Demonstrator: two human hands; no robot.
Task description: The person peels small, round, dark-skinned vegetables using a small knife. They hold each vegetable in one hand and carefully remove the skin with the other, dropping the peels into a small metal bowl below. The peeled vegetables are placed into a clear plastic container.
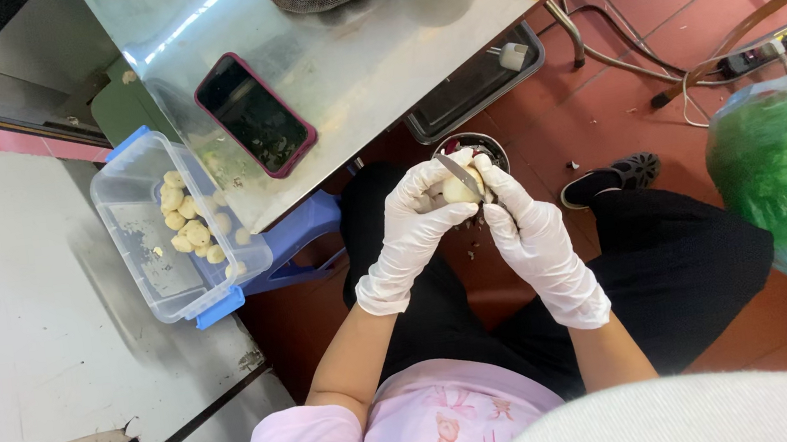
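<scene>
In the head view, a small, pale, rounded peeled bulb (460, 189) is pinched between the fingertips of the white-gloved left hand (411, 227), curled closed around it, over a small dark bowl (486, 142). A short metal knife blade (456, 172) is gripped by the white-gloved right hand (536, 239); its long axis runs diagonally, tip pointing up-left across the bulb, touching it. Both hands are equally near.

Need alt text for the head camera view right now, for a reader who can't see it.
Seen from above, a seated person's gloved left hand holds a small knife against a pale round peeled piece gripped by the gloved right hand, over a small bowl. A clear tub of similar pale pieces and a phone on a steel table lie to the left.
</scene>
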